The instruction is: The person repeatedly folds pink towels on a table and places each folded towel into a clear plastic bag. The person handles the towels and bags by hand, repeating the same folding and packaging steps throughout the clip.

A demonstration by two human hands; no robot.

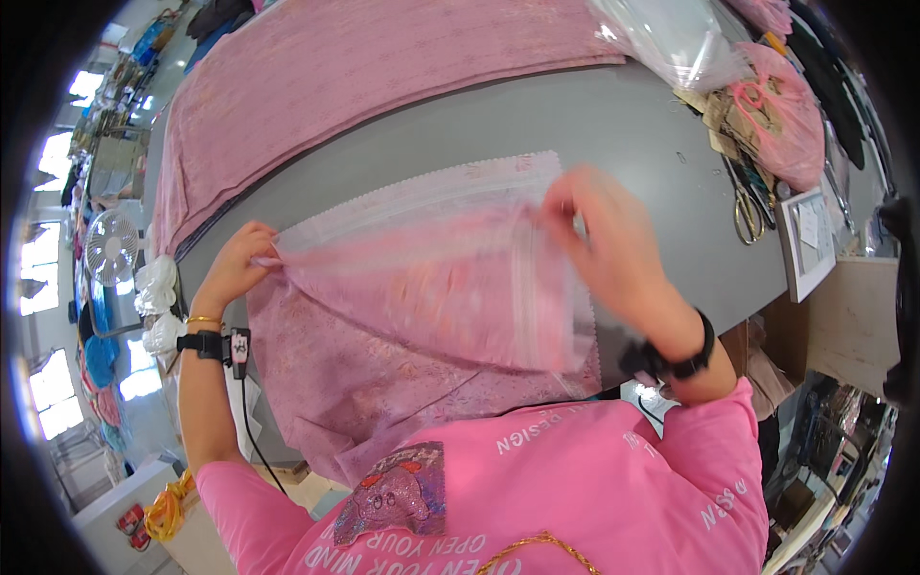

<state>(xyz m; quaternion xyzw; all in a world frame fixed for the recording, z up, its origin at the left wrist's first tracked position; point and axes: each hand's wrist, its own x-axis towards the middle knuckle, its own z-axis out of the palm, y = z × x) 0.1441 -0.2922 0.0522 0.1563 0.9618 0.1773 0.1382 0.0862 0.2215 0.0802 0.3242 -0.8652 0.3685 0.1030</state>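
A pink patterned fabric piece [335,374] with pinked, zigzag edges lies over the near side of the grey table. Its upper layer [431,287] is lifted and folded back, smeared by motion. At its left end my left hand [240,264] is closed, pinching the fabric's edge between thumb and fingers. My right hand [604,240], somewhat blurred, closes on the upper right corner of the raised layer. Beneath, a paler strip [422,192] with a zigzag border lies against the tabletop.
A large stack of folded pink cloth [364,67] covers the far side of the grey table [661,163]. Clear plastic bags [671,43], a pink plastic bag [781,115] and scissors [747,211] sit at right. A white fan [112,246] stands off to the left.
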